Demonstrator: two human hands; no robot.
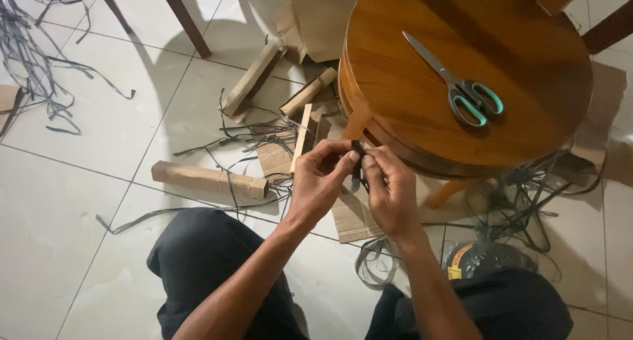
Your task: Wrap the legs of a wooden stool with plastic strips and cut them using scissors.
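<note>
Head view, person seated low over a tiled floor (pixel 99 135). Both hands up in front of the knees, just off the near edge of a round wooden stool (pixel 527 122).

Left hand (pixel 320 178): fingers curled, thumb and forefinger pinching the top of a dark strap (pixel 357 172). Right hand (pixel 390 191): also pinching the same strap, fingertips pressed together right next to the left ones. The two hands touch or nearly touch at the pinch. The strap hangs down between them, short visible length, lower end hidden behind the right hand.

The strap looks thin, flat and narrow, like plastic packing band. Judged light, flexible along its length but a bit springy, so it probably wants to uncurl; smooth face, likely slippery. Best hold is a fingertip pinch across the flat faces, close to where it is being bent, as now. Not fragile, though edges may be sharpish.

On the stool: scissors (pixel 461 89), grey blades, teal-lined handles, closed, lying well apart from the hands.

On the floor: loose strap offcuts (pixel 521 201) tangled under the stool and more at far left (pixel 33 56); cardboard pieces (pixel 210 180) and rolled bundles near the stool; a flat cardboard sheet (pixel 353 221) under the hands; a dark plastic-wrapped roll (pixel 484 257) by the right knee. Chair legs (pixel 188 20) at top.
</note>
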